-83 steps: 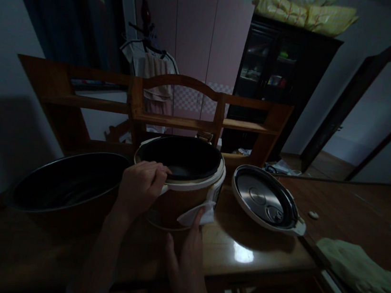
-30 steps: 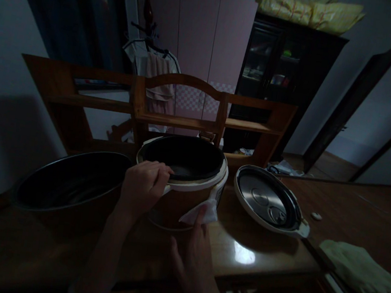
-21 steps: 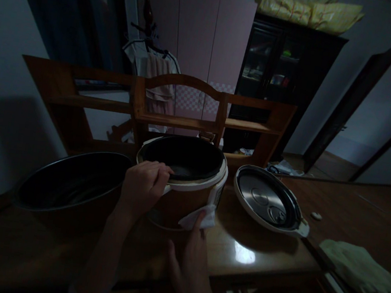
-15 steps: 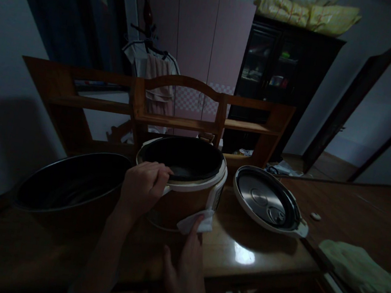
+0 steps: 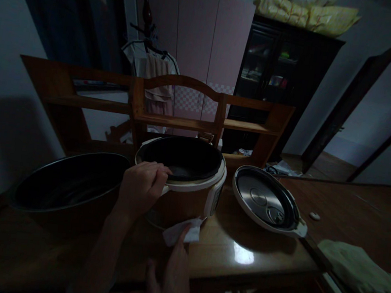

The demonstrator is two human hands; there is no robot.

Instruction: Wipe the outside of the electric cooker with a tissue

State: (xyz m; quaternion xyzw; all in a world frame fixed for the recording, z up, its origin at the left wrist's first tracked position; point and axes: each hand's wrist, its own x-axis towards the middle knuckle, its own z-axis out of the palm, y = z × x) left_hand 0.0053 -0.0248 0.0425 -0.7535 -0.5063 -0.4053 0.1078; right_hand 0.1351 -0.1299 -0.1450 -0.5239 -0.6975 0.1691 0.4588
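Note:
A round cooker (image 5: 180, 204), with a white rim and a brownish body, stands on the wooden desk (image 5: 216, 260), its dark inside showing from above. My left hand (image 5: 143, 183) is closed over the near left of its rim, fingers curled inward. Low in front of the cooker, my right hand (image 5: 174, 268) holds a white tissue (image 5: 184, 231) under its fingers, close to the base. Whether the tissue touches the cooker I cannot tell. To the right lies the cooker's lid (image 5: 264, 199), metal inner side up. A large black pot (image 5: 71, 188) sits at the left.
Behind the cooker rises a wooden desk shelf (image 5: 177, 122). A small white round object (image 5: 314, 216) rests on the brown surface at the right, near a pale green cloth (image 5: 355, 273). A black cabinet (image 5: 284, 72) stands farther back.
My right hand has moved down and to the left with the tissue, away from the cooker's front panel side. The left hand keeps its grip on the rim.

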